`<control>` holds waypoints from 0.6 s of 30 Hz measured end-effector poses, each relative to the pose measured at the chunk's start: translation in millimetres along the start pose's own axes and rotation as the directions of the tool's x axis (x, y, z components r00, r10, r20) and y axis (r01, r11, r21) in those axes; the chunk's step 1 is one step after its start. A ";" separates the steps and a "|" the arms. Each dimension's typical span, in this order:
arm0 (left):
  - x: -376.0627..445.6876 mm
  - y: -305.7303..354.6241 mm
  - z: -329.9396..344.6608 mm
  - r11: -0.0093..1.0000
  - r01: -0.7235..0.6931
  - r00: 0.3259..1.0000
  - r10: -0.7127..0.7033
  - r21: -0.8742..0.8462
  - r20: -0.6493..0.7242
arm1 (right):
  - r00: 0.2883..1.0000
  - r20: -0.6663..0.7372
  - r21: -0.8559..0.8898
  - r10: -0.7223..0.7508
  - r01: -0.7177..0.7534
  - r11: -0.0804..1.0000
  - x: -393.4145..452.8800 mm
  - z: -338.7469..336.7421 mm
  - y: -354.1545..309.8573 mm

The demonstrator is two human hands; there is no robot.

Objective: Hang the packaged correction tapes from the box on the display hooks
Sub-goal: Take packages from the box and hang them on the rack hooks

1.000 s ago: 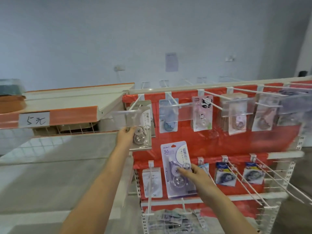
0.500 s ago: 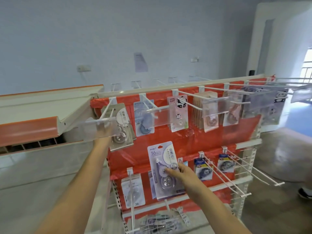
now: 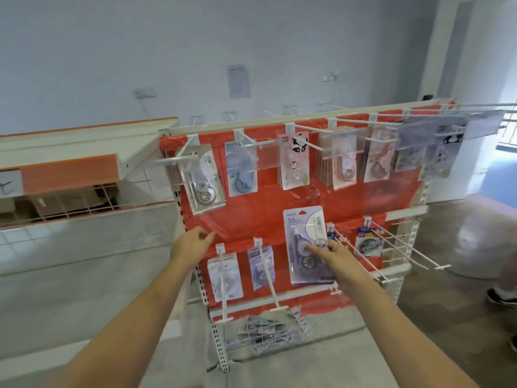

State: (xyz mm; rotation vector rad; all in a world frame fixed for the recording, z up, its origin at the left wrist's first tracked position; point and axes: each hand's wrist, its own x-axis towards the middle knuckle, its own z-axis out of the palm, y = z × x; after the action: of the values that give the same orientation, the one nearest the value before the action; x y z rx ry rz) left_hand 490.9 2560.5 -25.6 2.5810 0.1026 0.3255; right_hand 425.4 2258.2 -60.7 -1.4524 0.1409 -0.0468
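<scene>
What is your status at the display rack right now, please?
Left hand empty, fingers loosely curled, below the top-left pack on its hook. Right hand holds a purple pack, not yet hung. Nothing blocking the lower hooks.

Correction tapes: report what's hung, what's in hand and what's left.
Done: packs hang along the top hooks, including the clear pack at far left. In hand: the right hand grips a purple pack; the left hand holds nothing. Left: hang this pack; several lower hooks stand bare.
</scene>
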 end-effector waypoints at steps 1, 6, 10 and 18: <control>-11.9 6.4 1.1 0.999 -0.018 1.000 0.018 0.027 0.000 | 1.000 0.005 0.010 -0.010 0.010 1.000 -5.7 -6.3 -1.3; -72.6 45.9 11.1 0.989 -0.114 0.991 0.120 0.099 -0.054 | 0.996 0.076 -0.008 -0.045 0.046 0.999 -43.8 -35.3 -2.4; -133.9 65.4 35.4 0.971 -0.172 0.984 0.178 0.168 -0.024 | 0.990 0.142 -0.037 -0.002 0.007 0.999 -85.3 -54.7 15.7; -239.5 58.6 78.5 0.968 -0.112 0.992 0.098 0.222 0.074 | 0.959 0.223 -0.095 0.174 -0.156 0.983 -139.9 -76.8 88.8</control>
State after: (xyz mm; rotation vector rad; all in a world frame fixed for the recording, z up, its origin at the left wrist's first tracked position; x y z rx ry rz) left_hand 279.3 2438.5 -110.7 2.8268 -0.0218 0.2851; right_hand 272.5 2209.5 -147.9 -1.5060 0.0737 0.2660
